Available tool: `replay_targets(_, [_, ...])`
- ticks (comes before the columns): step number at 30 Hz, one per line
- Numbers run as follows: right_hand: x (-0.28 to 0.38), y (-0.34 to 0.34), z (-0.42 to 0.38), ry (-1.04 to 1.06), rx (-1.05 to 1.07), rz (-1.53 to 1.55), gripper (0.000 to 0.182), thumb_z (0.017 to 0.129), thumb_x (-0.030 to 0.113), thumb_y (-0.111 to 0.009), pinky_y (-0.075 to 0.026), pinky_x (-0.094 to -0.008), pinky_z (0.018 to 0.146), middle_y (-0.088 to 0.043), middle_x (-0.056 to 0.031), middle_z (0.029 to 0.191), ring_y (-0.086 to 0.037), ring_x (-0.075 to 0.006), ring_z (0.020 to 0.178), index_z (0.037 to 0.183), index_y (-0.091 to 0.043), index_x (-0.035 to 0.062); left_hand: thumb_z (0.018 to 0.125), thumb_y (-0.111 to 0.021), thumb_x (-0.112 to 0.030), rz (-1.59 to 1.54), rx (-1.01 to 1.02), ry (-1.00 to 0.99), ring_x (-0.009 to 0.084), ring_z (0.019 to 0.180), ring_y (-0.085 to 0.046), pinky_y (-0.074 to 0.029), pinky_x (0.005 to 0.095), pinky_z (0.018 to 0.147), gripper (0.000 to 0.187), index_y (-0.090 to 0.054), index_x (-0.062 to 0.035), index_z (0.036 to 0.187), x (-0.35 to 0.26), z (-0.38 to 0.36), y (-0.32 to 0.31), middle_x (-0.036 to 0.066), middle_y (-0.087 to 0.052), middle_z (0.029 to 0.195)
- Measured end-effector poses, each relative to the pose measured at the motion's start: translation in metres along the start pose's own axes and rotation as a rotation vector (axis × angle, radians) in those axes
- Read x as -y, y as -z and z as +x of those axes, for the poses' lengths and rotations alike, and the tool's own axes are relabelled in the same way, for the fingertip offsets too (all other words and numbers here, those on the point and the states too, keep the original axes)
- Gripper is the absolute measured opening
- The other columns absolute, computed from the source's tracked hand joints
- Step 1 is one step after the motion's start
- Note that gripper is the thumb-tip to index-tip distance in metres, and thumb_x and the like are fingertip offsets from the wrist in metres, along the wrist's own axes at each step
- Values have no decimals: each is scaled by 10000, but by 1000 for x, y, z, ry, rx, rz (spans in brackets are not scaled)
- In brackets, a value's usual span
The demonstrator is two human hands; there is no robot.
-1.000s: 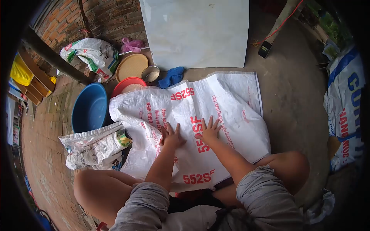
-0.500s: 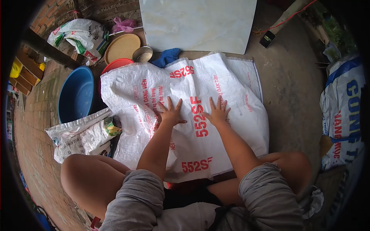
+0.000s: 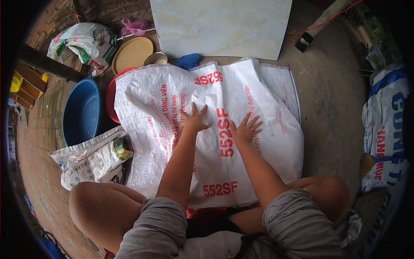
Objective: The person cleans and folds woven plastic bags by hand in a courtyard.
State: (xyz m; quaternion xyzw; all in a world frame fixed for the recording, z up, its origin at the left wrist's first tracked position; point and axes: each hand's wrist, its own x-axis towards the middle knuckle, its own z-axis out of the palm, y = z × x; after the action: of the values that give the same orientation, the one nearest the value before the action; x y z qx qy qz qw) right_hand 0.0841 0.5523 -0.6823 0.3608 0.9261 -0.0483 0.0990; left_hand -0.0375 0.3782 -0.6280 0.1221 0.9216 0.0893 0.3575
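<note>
A large white woven sack [image 3: 211, 168] with red "552SF" print lies spread on the floor in front of my crossed legs, its surface wrinkled on the left side. My left hand [image 3: 194, 120] rests on it with fingers spread, left of the big middle print. Right of that print, my right hand [image 3: 246, 131] presses on the sack, fingers apart and palm down. Neither hand grips anything. Something red shows under the sack's near edge, mostly hidden.
On the left are a blue basin [image 3: 82, 113], a red basin [image 3: 111, 101] and a folded printed sack [image 3: 88, 162]. Behind stand a tan round tray [image 3: 133, 56], a metal bowl [image 3: 156, 58], a blue cloth [image 3: 188, 61] and a marbled panel [image 3: 220, 28]. Another filled sack [image 3: 384, 134] lies right.
My right hand has slid slightly down the sack, and my left hand has shifted slightly right and up. The camera view has tilted a little. Both hands stay spread on the sack.
</note>
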Motion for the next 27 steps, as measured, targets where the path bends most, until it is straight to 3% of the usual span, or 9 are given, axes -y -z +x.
replay_targets(1, [0, 0, -1, 0, -14, 7, 982, 867, 677, -420, -58, -690, 1066, 31, -349, 1511, 9, -578, 1370, 1510, -32, 45, 661, -787, -447, 6, 4, -2, 610, 1353, 28, -206, 810, 945, 986, -213, -458, 1463, -1, 10, 3, 58, 61, 1594])
replay_targets(3, [-1, -2, -2, 10, -55, 22, 971, 869, 668, -424, -58, -696, 1061, 23, -353, 1508, 7, -579, 1370, 1508, -50, 39, 732, -711, -421, -117, 10, 75, 532, 1340, -272, -333, 652, 1018, 740, -416, -359, 1409, -6, 40, 9, 117, -193, 1562])
replay_targets(4, [-1, -3, -3, 27, -99, 34, 961, 872, 659, -428, -58, -702, 1056, 15, -357, 1506, 4, -581, 1369, 1506, -68, 33, 789, -629, -378, -251, -95, -67, 398, 1181, -542, -437, 466, 994, 498, -594, -233, 1265, -2, 52, 19, 168, -509, 1360])
replay_targets(6, [-1, -5, -4, 29, -123, 40, 949, 874, 647, -435, -61, -703, 1056, 0, -359, 1505, -2, -583, 1367, 1504, -82, 30, 803, -613, -331, -268, -306, 43, 314, 1078, -614, -480, 416, 919, 410, -644, -145, 1168, -19, 65, 50, 172, -641, 1156])
replay_targets(10, [0, -6, -5, 51, -203, 63, 918, 877, 615, -460, -65, -700, 1056, -36, -357, 1504, -19, -580, 1367, 1500, -118, 33, 809, -595, -193, -442, -616, -251, 350, 1100, -589, -446, 449, 969, 396, -612, -67, 1184, -20, 90, 99, 199, -616, 1187])
replay_targets(12, [0, -8, -6, 47, -221, 68, 913, 872, 612, -469, -65, -696, 1060, -46, -348, 1508, -27, -571, 1372, 1501, -127, 45, 800, -592, -138, -260, -878, -376, 375, 1204, -512, -371, 446, 1057, 444, -577, -78, 1240, -1, 113, 103, 196, -575, 1263])
replay_targets(14, [0, -10, -3, 48, -241, 64, 908, 867, 608, -478, -64, -691, 1063, -55, -338, 1511, -34, -563, 1376, 1502, -136, 57, 839, -608, -159, -295, -886, -415, 453, 1313, -370, -308, 452, 1106, 513, -494, -113, 1337, 15, 130, 108, 194, -468, 1392])
replay_targets(21, [3, -11, -2, 4, -250, 96, 898, 826, 629, -510, -46, -669, 1081, -83, -290, 1533, -44, -519, 1400, 1499, -205, 120, 876, -549, -447, -258, -734, -47, 362, 1129, -571, -429, 431, 964, 674, -385, -80, 1416, 52, 159, 75, 156, -473, 1400])
replay_targets(27, [2, -12, -2, -8, -243, 98, 892, 823, 633, -508, -45, -665, 1083, -92, -283, 1535, -42, -510, 1405, 1496, -215, 126, 822, -592, -522, -527, -673, 262, 334, 1162, -561, -446, 436, 944, 739, -399, -131, 1418, 42, 154, 82, 185, -534, 1323])
